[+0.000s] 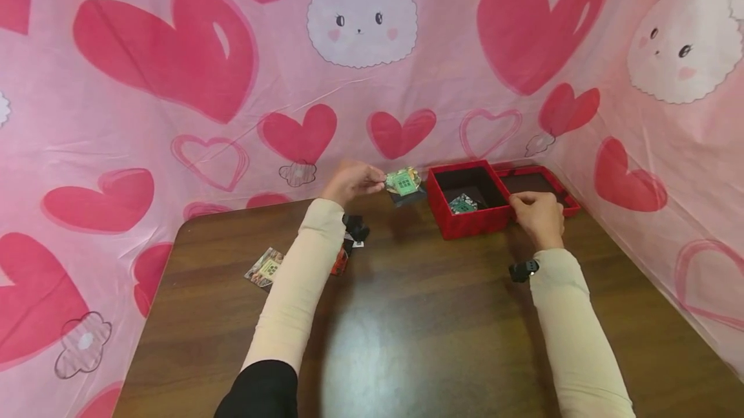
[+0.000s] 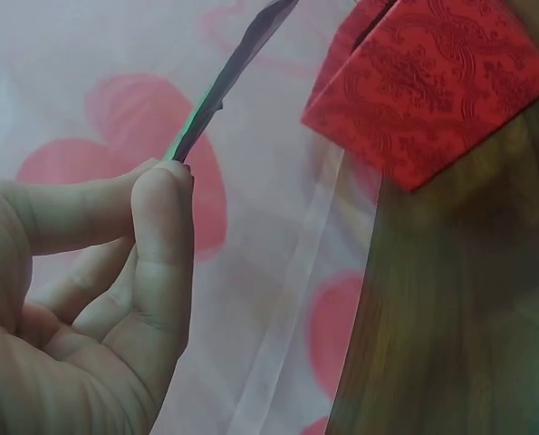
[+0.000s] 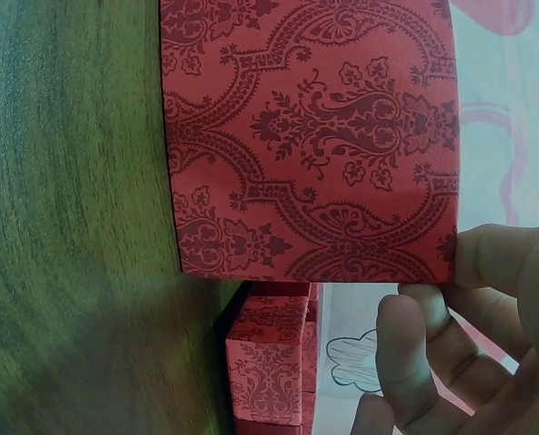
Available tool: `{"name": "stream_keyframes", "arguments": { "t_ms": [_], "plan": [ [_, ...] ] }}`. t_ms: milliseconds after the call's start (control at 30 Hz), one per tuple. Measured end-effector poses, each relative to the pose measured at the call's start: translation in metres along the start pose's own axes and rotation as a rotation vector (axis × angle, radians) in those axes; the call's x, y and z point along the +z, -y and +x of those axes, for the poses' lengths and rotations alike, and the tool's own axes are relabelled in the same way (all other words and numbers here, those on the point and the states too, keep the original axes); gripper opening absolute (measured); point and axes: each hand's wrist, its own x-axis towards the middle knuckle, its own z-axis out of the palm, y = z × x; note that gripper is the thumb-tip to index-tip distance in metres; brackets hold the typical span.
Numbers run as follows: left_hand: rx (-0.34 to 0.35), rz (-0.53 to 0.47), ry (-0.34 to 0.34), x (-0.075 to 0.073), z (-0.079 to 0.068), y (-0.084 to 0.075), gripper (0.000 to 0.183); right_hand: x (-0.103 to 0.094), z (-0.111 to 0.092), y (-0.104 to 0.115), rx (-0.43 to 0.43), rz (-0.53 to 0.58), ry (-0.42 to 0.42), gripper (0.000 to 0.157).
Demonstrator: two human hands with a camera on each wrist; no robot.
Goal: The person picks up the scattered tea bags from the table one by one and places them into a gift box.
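1. Nearest me, on the brown wood-grain table, a square photo-printed packet lies at left, beside a red-and-black packet that the left forearm partly covers.
2. Farther off at right, I see the right hand pinching the near right corner of the red, damask-patterned open box; a green-and-white packet lies inside.
3. Left of the box, the left hand clamps a thin, square green packet between thumb and finger. I judge the step in hand to be guiding it beside the steadied box; the next move calls for a firm edge pinch.
4. That packet projects rightward from the fingertips, raised above the table, outside the box.
5. Far right, a shallow red-rimmed lid adjoins the box.
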Motion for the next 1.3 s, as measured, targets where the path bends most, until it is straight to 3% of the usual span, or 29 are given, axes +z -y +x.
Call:
{"name": "stream_keyframes", "arguments": {
  "t_ms": [333, 600, 733, 1033, 1300],
  "plan": [
    [-0.014, -0.082, -0.016, 0.019, 0.013, 0.004, 0.009, -0.001, 0.000, 0.002, 0.002, -0.009, 0.007, 0.039],
    [0.031, -0.126, -0.027, 0.038, 0.012, 0.002, 0.012, -0.003, 0.001, 0.004, -0.010, -0.025, -0.026, 0.036],
    [0.034, -0.156, -0.025, 0.049, 0.011, 0.001, 0.022, -0.004, 0.001, 0.005, -0.005, -0.019, -0.030, 0.037],
    [0.040, -0.164, -0.012, 0.073, 0.019, 0.010, 0.039, -0.002, -0.004, 0.002, 0.000, -0.011, -0.033, 0.037],
    [0.082, -0.209, -0.030, 0.100, 0.019, 0.021, 0.031, 0.003, -0.004, 0.001, 0.014, -0.007, -0.040, 0.035]
  ]
}}
